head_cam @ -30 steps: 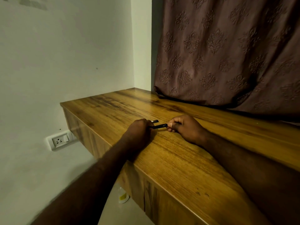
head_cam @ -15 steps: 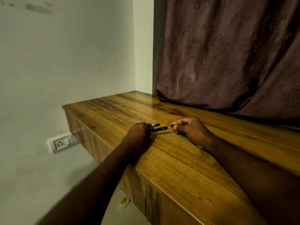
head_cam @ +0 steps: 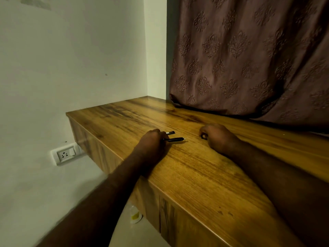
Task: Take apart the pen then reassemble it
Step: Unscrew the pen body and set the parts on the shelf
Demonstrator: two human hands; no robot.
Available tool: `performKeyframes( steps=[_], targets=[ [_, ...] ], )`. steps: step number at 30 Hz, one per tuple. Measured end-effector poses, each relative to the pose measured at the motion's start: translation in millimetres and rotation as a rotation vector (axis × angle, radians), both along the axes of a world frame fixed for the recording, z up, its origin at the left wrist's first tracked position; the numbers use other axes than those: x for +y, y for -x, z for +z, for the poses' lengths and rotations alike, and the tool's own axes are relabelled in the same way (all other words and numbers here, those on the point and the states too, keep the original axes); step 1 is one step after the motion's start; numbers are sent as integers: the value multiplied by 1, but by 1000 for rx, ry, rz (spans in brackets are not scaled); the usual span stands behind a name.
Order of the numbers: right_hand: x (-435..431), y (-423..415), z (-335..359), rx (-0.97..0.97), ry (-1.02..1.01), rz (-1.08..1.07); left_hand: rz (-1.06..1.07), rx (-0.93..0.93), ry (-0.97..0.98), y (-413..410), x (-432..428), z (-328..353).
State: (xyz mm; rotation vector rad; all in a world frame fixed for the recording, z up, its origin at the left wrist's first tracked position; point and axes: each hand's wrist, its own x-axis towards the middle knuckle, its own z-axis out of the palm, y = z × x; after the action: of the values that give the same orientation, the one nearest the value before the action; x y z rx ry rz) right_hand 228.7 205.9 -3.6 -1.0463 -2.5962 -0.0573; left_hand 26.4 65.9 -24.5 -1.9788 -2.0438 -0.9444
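My left hand [head_cam: 151,142] rests on the wooden desk [head_cam: 204,175], fist closed around a black pen barrel [head_cam: 175,139] whose pale tip points right. A second short black pen piece [head_cam: 170,133] sticks out just above it, by the same fingers. My right hand [head_cam: 216,137] lies about a hand's width to the right, fingers curled, with a small dark pen part [head_cam: 203,136] showing at its fingertips. The gap of desk between the hands is bare wood.
A patterned brown curtain [head_cam: 249,59] hangs over the desk's back edge. The white wall [head_cam: 71,59] lies left, with a socket [head_cam: 65,154] below desk height. A small bottle [head_cam: 135,215] stands on the floor under the desk's front edge.
My right hand has pulled away to the right from the pen barrel, taking a small dark part with it. My left hand stays put with the barrel.
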Motion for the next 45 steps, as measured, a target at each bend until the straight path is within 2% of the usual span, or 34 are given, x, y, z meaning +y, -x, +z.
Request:
performKeyframes(
  steps=[5,12,20,27,39,45],
  targets=[
    [1,-1,-4,12,-1,9,-1,8,17,0,0,0],
    [-1,-2,-6,207,101,-40,1,24,29,-1,-1,2],
    [-1,1,-9,314,188,-52,8,32,39,-1,-2,2],
    [0,17,-10,256,154,-2,7,26,28,-1,-1,1],
    [2,16,-9,479,179,-84,14,24,22,-2,-2,1],
    [2,17,-11,430,219,-9,7,22,32,-1,-1,1]
  ],
)
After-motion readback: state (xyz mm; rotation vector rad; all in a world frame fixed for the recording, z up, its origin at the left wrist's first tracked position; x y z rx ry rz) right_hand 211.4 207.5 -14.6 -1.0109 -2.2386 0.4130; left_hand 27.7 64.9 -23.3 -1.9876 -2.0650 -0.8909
